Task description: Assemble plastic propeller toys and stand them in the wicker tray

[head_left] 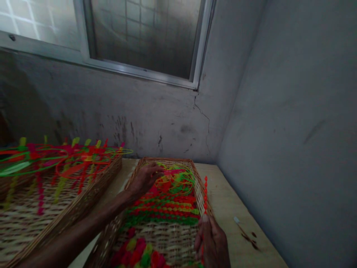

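My right hand (212, 238) grips an orange twisted plastic stick (205, 193), which stands almost upright at the near right side of a wicker basket (163, 230). Across the basket, my left hand (147, 176) reaches over a tangle of thin green, yellow and orange plastic loops (181, 182). Its fingertips pinch at the end of a pink plastic piece (174, 172). Nearer to me, several twisted sticks (167, 210) in orange, yellow and green lie in rows. A heap of pink, yellow and green plastic pieces (139, 253) fills the basket's near end.
At left, another wicker basket (106, 182) holds colourful loops and twisted sticks (80, 175), some jutting over its rim. A small brush-like item (241, 227) and dark bits lie on the wooden table (223, 186) at right. Walls and a window close off the back.
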`<state>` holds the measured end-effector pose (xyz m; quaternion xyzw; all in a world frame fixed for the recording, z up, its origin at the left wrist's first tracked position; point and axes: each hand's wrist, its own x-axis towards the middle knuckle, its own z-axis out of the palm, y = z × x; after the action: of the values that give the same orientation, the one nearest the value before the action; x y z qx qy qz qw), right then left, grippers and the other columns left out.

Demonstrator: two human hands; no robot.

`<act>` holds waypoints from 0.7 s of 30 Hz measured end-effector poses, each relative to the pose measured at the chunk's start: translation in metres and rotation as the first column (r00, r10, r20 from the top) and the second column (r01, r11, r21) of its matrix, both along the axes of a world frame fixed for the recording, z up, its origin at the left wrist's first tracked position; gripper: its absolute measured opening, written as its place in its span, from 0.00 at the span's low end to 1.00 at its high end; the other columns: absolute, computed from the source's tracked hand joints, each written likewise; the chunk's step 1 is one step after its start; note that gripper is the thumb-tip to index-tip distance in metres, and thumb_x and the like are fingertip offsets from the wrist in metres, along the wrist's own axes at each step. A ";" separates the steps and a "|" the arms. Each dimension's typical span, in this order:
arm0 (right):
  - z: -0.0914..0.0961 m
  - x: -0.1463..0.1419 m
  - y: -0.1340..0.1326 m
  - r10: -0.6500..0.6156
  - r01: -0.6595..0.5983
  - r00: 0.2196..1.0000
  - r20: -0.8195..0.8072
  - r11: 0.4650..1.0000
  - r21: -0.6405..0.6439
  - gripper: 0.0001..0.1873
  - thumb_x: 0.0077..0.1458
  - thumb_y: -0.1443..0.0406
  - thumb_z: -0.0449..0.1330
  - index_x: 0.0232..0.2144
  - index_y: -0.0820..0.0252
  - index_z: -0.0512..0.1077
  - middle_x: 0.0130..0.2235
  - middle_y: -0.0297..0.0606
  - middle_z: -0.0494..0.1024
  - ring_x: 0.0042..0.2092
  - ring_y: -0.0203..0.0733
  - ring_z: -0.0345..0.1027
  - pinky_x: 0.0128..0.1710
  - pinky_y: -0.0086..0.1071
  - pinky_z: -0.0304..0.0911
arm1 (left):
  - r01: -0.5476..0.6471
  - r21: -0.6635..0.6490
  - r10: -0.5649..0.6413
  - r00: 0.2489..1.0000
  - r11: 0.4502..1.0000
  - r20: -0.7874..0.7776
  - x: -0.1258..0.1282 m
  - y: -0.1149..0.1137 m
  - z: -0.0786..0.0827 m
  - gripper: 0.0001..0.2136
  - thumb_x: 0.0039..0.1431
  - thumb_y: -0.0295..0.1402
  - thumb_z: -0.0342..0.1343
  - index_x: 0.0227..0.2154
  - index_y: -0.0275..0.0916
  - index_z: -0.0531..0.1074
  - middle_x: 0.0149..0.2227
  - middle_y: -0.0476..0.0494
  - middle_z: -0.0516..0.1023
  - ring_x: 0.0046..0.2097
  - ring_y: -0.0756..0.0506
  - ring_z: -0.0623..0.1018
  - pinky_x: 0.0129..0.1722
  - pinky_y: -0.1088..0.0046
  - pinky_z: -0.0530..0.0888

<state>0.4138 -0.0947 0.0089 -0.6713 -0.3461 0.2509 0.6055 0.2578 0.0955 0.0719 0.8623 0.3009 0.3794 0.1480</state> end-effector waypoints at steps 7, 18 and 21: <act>0.018 -0.002 -0.005 0.046 -0.034 0.989 -0.140 0.995 0.091 0.28 0.45 0.44 0.54 0.37 0.61 0.61 0.09 0.19 0.59 0.10 0.27 0.50 0.09 0.19 0.50 | 0.214 -0.521 -0.025 0.938 0.826 0.346 -0.034 -0.051 0.016 0.13 0.46 0.41 0.56 0.25 0.34 0.73 0.18 0.52 0.66 0.19 0.52 0.65 0.17 0.79 0.63; 0.024 -0.037 -0.007 0.007 0.012 0.961 -0.276 0.998 0.068 0.25 0.40 0.43 0.57 0.16 0.58 0.62 0.06 0.21 0.54 0.08 0.26 0.48 0.08 0.20 0.46 | 0.307 -0.685 -0.028 0.922 0.661 0.387 -0.049 -0.099 0.010 0.11 0.43 0.40 0.60 0.24 0.36 0.74 0.21 0.52 0.70 0.25 0.53 0.66 0.24 0.80 0.63; 0.027 -0.038 -0.008 -0.017 0.022 0.982 -0.188 0.999 0.024 0.24 0.40 0.44 0.58 0.15 0.58 0.62 0.06 0.22 0.55 0.08 0.27 0.50 0.09 0.20 0.49 | 0.377 -0.756 -0.047 0.907 0.535 0.419 -0.046 -0.111 0.003 0.15 0.44 0.44 0.59 0.24 0.35 0.73 0.20 0.51 0.71 0.22 0.53 0.67 0.22 0.79 0.64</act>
<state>0.3761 -0.1024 0.0359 -0.6400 -0.2844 0.3027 0.6465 0.2120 -0.0156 0.0748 0.6411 0.3022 0.3196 0.6289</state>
